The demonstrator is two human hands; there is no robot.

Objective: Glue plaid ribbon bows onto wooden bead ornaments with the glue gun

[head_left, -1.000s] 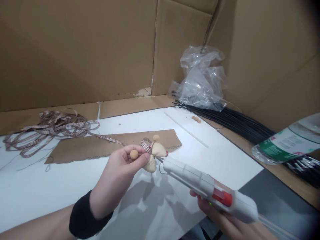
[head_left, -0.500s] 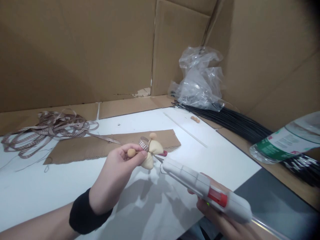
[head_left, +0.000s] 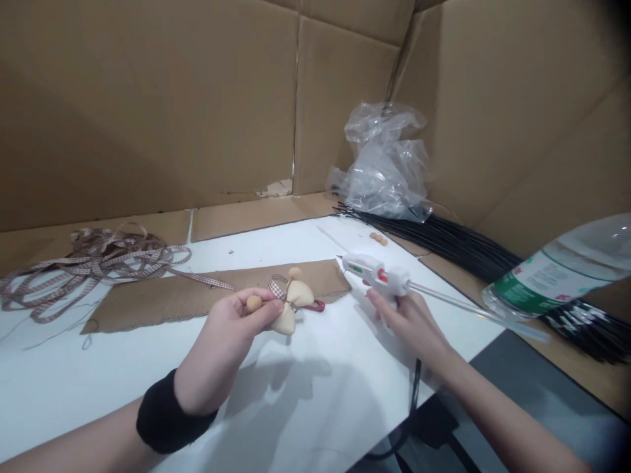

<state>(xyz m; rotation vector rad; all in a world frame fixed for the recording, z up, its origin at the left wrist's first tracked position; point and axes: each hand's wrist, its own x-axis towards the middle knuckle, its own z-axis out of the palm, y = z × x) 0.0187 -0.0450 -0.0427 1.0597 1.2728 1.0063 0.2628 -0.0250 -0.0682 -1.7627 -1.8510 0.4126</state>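
Note:
Between thumb and fingers, my left hand (head_left: 236, 328) pinches a cream fabric bow (head_left: 299, 293) with round tan balls on it. A red hair clip (head_left: 315, 306) sticks out from behind the bow. Brown-and-white gingham ribbon (head_left: 279, 284) loops at its middle and appears to trail left behind my hand. My right hand (head_left: 409, 322) grips a white hot glue gun (head_left: 377, 272) by its handle, to the right of the bow and apart from it. A clear glue stick (head_left: 473, 309) juts from the gun's back end, and its black cord (head_left: 414, 394) hangs below.
A cardboard strip (head_left: 162, 299) lies behind the bow on the white board (head_left: 98, 387). Tangled gingham ribbon (head_left: 108, 259) is at left. Small tan balls (head_left: 378, 239), a clear plastic bag (head_left: 384, 164), thin black rods (head_left: 458, 240) and a plastic bottle (head_left: 557, 276) lie right, by cardboard walls (head_left: 148, 98).
My right hand has drawn the glue gun away from the bow, up and to the right, and turned it. My left hand still holds the bow in nearly the same place.

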